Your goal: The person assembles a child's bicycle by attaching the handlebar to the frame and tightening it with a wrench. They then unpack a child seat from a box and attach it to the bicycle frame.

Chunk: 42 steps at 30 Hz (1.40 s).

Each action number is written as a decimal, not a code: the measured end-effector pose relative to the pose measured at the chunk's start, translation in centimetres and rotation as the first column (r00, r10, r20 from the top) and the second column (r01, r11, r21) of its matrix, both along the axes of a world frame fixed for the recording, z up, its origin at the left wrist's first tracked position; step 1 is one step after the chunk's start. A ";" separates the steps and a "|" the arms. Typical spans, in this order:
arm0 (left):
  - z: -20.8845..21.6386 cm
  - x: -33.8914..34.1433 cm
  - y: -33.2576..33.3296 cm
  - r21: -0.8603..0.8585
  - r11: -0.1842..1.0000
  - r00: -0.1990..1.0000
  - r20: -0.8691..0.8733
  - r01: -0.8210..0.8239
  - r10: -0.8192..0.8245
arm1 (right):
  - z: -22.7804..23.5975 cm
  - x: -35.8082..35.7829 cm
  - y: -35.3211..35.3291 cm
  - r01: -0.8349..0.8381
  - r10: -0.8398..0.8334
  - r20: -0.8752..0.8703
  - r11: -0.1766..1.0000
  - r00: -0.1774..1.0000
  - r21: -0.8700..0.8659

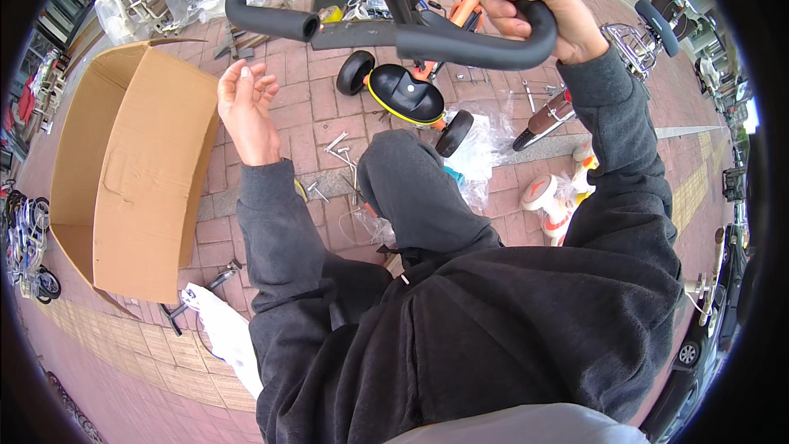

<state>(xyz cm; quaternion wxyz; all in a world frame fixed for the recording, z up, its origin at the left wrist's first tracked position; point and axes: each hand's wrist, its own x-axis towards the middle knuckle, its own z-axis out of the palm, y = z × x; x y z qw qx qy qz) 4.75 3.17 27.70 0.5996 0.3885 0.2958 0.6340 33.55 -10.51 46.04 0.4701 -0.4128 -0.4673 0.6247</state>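
My right hand [538, 2] is wrapped round the right-hand bend of a black foam-covered handlebar [472, 48], which is raised at the top of the view. The bar curves into a loop on both sides, and a dark stem runs down from its middle. To the left, my left hand [248, 107] is in the air below the bar's left end, fingers loosely bent and apart, nothing visible in it. Beneath the bar, a small child's ride-on with orange frame parts, a black seat [407, 92] edged in yellow and black wheels [457, 133] stands on the paving.
A large cardboard box [152, 173] stands open at the left. Wrenches [339, 145] lie by my knee, with clear plastic wrap [485, 148] to the right. A tool tray [362, 6] is beyond the handlebar. White and orange wheels [540, 193] rest near my right arm.
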 end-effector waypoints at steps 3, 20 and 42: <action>4.0 1.1 1.1 0.152 0.980 0.992 -0.030 0.125 -0.122 | 0.7 2.0 -1.5 0.109 -0.174 0.337 0.973 0.925 0.203; 15.3 6.2 8.1 0.126 0.232 0.253 -0.695 0.964 -0.673 | -1.5 -7.2 -11.3 0.468 -0.530 0.762 0.816 0.373 0.338; 13.9 3.5 5.3 0.140 0.299 0.326 -0.535 0.944 -0.780 | -1.5 -5.7 -10.8 0.575 -0.558 0.657 0.787 0.506 0.225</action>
